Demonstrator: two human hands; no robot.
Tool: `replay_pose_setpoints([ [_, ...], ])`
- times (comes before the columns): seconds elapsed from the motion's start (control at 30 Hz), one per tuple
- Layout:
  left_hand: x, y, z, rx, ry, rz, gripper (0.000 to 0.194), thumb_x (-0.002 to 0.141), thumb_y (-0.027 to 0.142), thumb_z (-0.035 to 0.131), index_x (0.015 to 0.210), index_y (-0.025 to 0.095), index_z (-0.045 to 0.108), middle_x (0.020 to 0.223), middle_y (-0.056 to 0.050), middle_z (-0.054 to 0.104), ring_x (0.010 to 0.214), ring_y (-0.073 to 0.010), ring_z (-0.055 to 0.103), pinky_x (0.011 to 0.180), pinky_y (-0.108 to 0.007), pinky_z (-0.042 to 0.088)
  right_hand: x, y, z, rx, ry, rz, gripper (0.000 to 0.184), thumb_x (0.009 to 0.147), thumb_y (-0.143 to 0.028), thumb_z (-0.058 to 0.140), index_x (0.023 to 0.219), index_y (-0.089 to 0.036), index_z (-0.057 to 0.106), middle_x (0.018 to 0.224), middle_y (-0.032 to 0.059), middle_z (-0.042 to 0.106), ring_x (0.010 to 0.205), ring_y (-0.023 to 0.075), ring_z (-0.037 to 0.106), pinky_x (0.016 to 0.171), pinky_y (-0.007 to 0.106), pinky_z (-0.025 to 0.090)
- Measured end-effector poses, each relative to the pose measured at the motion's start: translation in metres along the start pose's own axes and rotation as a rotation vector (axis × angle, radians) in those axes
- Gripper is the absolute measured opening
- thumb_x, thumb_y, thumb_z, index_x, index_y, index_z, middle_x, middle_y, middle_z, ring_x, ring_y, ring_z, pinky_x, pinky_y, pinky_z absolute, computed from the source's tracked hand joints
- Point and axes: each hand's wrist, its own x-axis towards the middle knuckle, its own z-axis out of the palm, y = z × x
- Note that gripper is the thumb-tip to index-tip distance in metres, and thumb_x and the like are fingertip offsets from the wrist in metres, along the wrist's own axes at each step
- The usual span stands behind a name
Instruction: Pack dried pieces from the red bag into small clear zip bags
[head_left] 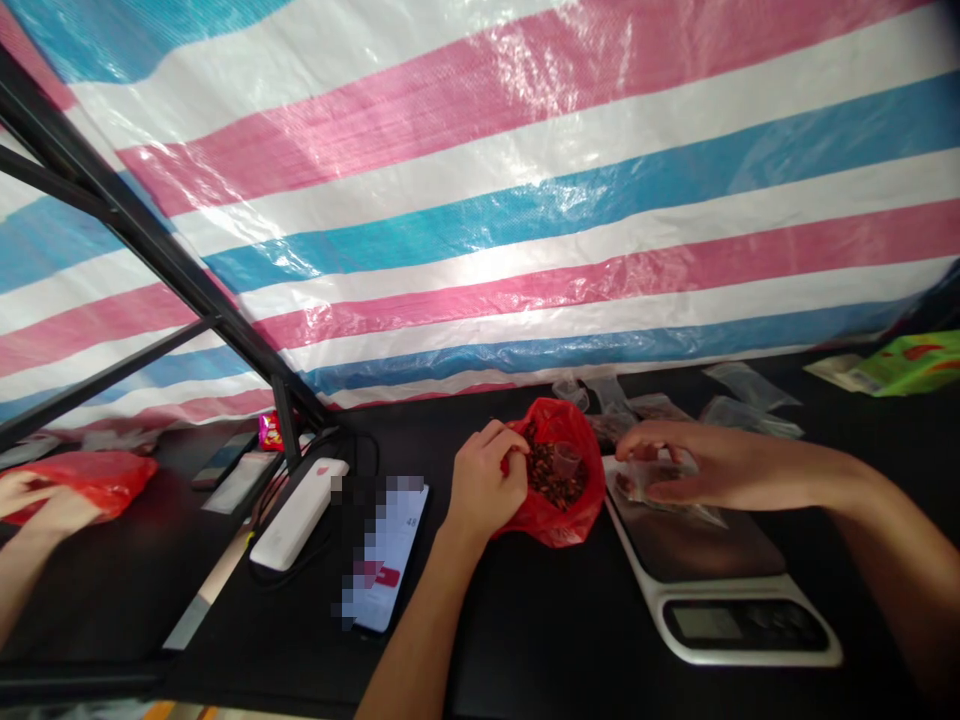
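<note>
My left hand (491, 478) is closed on the near-left rim of a red plastic bag (586, 432), which stands open on the black table. Inside lie small dried reddish-brown pieces (551, 492), with a small clear cup (566, 460) resting on them. Over the kitchen scale (701, 545), my right hand (686, 470) is closed with thumb and fingers around a small clear plastic bag (637, 482) with some brown contents. Part of that bag lies on the dark weighing plate. The scale's display (703, 622) is too dim to read.
Clear bags (750, 415) lie behind the scale, and a green packet (911, 365) at the far right. A phone (390, 560) and a white power strip (300, 515) are on the left. Past a black metal frame (135, 230), another person's hands (64, 505) hold a red bag (124, 480).
</note>
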Motion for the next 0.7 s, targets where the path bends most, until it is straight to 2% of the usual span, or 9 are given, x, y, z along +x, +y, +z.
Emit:
replay_pose_setpoints([
  [0.1, 0.000, 0.000, 0.001, -0.006, -0.011, 0.007, 0.026, 0.086, 0.001, 0.053, 0.082, 0.023, 0.067, 0.086, -0.001, 0.066, 0.075, -0.0147, 0.061, 0.071, -0.027, 0.047, -0.003, 0.007, -0.007, -0.013, -0.017, 0.008, 0.046, 0.083, -0.053, 0.078, 0.124, -0.032, 0.075, 0.122, 0.0065, 0.074, 0.112, 0.0348, 0.069, 0.091, 0.040, 0.054],
  [0.17, 0.000, 0.000, 0.001, -0.004, -0.017, 0.016, 0.026, 0.086, 0.001, 0.053, 0.082, 0.023, 0.067, 0.086, -0.001, 0.066, 0.076, -0.0151, 0.062, 0.072, -0.027, 0.048, 0.000, 0.009, -0.007, -0.016, 0.032, -0.016, 0.044, 0.086, -0.055, 0.076, 0.124, -0.032, 0.074, 0.126, 0.0062, 0.073, 0.115, 0.0341, 0.067, 0.095, 0.040, 0.052],
  [0.23, 0.000, 0.000, 0.002, -0.009, -0.019, 0.020, 0.026, 0.086, 0.000, 0.053, 0.082, 0.022, 0.067, 0.087, -0.002, 0.066, 0.077, -0.0153, 0.063, 0.073, -0.027, 0.048, 0.006, 0.010, -0.006, -0.005, 0.118, -0.040, 0.039, 0.093, -0.057, 0.068, 0.119, -0.028, 0.074, 0.120, 0.0071, 0.074, 0.108, 0.0308, 0.069, 0.092, 0.038, 0.052],
  [0.3, 0.000, 0.000, 0.002, -0.024, -0.029, 0.021, 0.026, 0.086, 0.000, 0.053, 0.082, 0.022, 0.067, 0.087, -0.002, 0.067, 0.078, -0.0154, 0.063, 0.074, -0.027, 0.048, 0.013, 0.011, -0.005, -0.022, 0.267, -0.057, 0.036, 0.099, -0.056, 0.060, 0.110, -0.025, 0.074, 0.107, 0.0078, 0.076, 0.095, 0.0277, 0.070, 0.085, 0.038, 0.052],
  [0.37, 0.000, -0.001, 0.003, -0.042, -0.044, 0.023, 0.026, 0.086, 0.000, 0.052, 0.082, 0.021, 0.066, 0.087, -0.002, 0.067, 0.079, -0.0156, 0.063, 0.076, -0.028, 0.049, 0.019, 0.015, -0.005, -0.099, 0.435, -0.084, 0.035, 0.101, -0.054, 0.056, 0.102, -0.024, 0.073, 0.097, 0.0074, 0.076, 0.086, 0.0265, 0.069, 0.080, 0.038, 0.050],
  [0.43, -0.001, -0.001, 0.003, -0.061, -0.068, 0.035, 0.026, 0.086, 0.000, 0.051, 0.083, 0.021, 0.066, 0.087, -0.002, 0.067, 0.080, -0.0158, 0.064, 0.077, -0.028, 0.049, 0.023, 0.019, -0.005, -0.189, 0.545, -0.115, 0.032, 0.101, -0.053, 0.057, 0.099, -0.025, 0.073, 0.092, 0.0063, 0.076, 0.081, 0.0262, 0.069, 0.077, 0.038, 0.049],
  [0.6, -0.002, -0.002, 0.005, -0.078, -0.178, 0.092, 0.028, 0.086, 0.000, 0.052, 0.091, 0.022, 0.069, 0.092, -0.003, 0.069, 0.083, -0.0165, 0.067, 0.079, -0.028, 0.051, 0.025, 0.024, -0.007, -0.217, 0.611, -0.157, 0.027, 0.102, -0.048, 0.056, 0.100, -0.027, 0.073, 0.091, 0.0044, 0.077, 0.080, 0.0258, 0.070, 0.076, 0.038, 0.051],
  [0.7, -0.003, -0.002, 0.006, -0.054, -0.192, 0.083, 0.031, 0.092, 0.008, 0.056, 0.116, 0.023, 0.070, 0.100, -0.004, 0.073, 0.090, -0.0183, 0.070, 0.086, -0.031, 0.054, 0.024, 0.023, -0.006, -0.231, 0.621, -0.168, 0.025, 0.102, -0.046, 0.056, 0.101, -0.027, 0.073, 0.091, 0.0035, 0.078, 0.079, 0.0250, 0.070, 0.074, 0.037, 0.051],
])
